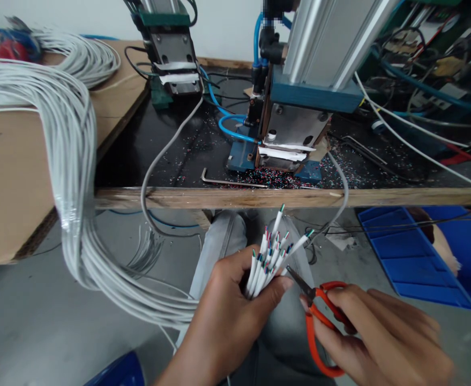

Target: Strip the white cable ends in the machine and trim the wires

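Note:
My left hand (239, 295) is wrapped round a bundle of white cables (265, 268), their ends pointing up. Small coloured wire tips, green, red and blue among them, stick out of the white jackets. Two cable ends stand out from the rest, one upward and one to the right. My right hand (372, 327) holds scissors (319, 305) with orange handles, fingers through the loops. The dark blade tips are beside the bundle, close to my left thumb; whether they touch a cable I cannot tell. Behind my left wrist, a thick grey cable hank (139, 295) runs toward the bundle.
On the bench, its wooden edge (235, 198) in front of me, stand two pneumatic presses (291, 123) (174, 59). A hex key (233, 181) lies among coloured scraps. Cardboard (10, 177) supports the hank at left. A blue bin (420, 262) stands on the floor at right.

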Motion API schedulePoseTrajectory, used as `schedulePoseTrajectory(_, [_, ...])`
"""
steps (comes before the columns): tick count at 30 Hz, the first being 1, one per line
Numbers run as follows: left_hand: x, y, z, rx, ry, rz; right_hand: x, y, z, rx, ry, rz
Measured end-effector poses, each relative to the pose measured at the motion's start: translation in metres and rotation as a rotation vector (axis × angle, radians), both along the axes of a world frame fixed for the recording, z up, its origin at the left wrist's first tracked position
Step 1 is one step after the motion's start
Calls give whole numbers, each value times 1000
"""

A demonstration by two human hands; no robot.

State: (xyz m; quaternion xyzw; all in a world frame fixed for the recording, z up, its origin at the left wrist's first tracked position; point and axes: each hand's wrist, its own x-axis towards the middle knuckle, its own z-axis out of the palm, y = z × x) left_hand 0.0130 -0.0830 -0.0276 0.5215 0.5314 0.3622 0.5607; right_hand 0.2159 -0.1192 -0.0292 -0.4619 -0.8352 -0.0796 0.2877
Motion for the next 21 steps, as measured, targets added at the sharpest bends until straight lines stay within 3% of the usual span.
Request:
schedulePoseTrajectory(11, [2,-3,-1,93,98,17,-1,-1,-2,-5,-5,-14])
schedulePoseTrajectory(21, [4,-3,8,250,270,-27,-7,-9,-24,15,108,-76])
